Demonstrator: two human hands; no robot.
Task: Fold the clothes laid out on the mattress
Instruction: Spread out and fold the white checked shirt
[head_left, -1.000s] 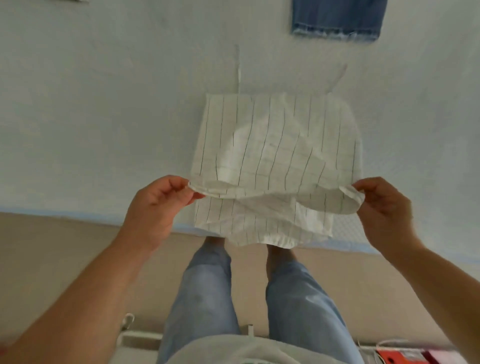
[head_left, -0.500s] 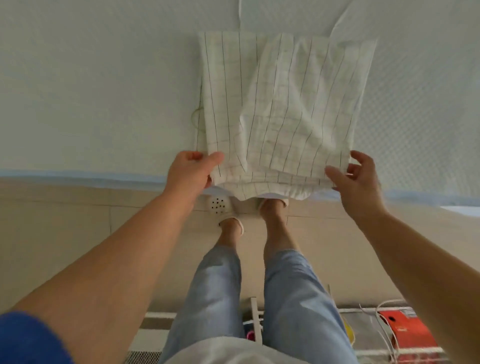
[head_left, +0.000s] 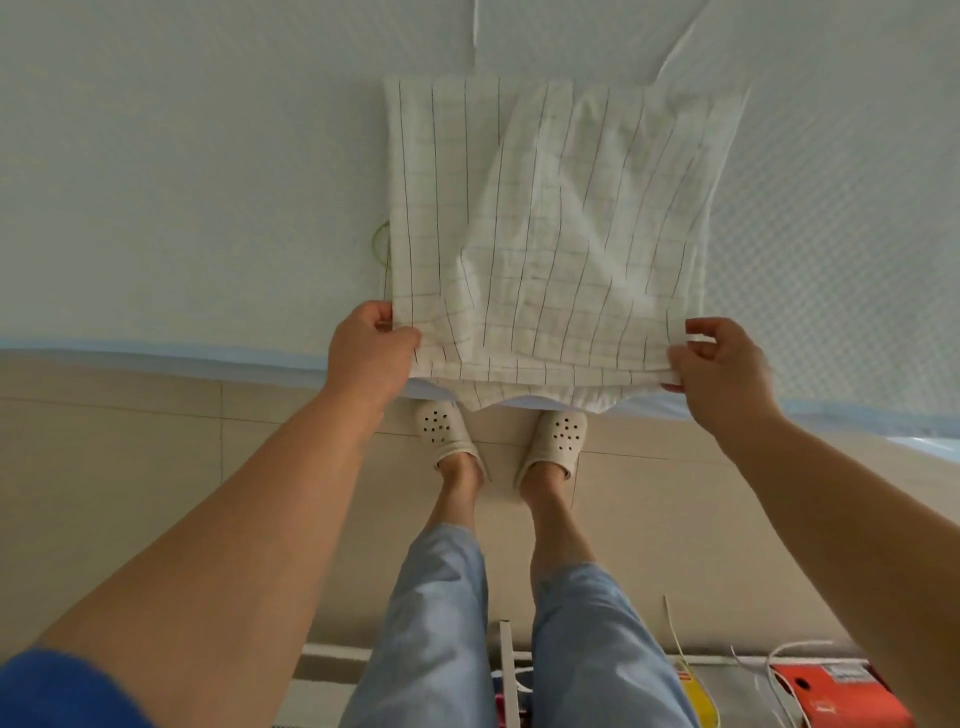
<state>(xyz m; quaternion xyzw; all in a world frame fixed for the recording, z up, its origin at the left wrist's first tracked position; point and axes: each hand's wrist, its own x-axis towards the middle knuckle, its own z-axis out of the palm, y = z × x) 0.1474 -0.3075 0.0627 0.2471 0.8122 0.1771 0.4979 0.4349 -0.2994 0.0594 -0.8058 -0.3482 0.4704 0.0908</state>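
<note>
Garment: a white checked garment (head_left: 545, 234) is lying folded on the mattress (head_left: 182, 182), at its near edge, with the lower hem hanging slightly past that edge.
Fold: an upper layer is lying slanted over the right part, leaving a straight strip of the lower layer showing along the left side.
Left hand: the left hand (head_left: 371, 353) is pinching the garment's near left corner, thumb on top of the cloth and fingers curled beneath.
Right hand: the right hand (head_left: 719, 364) is gripping the near right corner, fingers curled over the cloth's edge.
Mattress: it is wearing a pale textured cover with a light blue band running along the near edge; two thin white straps are lying on it beyond the garment's far edge.
Loop: a thin green loop (head_left: 382, 244) is peeking out beside the garment's left edge.
Person: standing at the near edge of the mattress in light blue trousers and cream perforated clogs (head_left: 444, 426) on a beige tiled floor.
Floor clutter: an orange box (head_left: 826, 691) and white cords are lying at the lower right.
</note>
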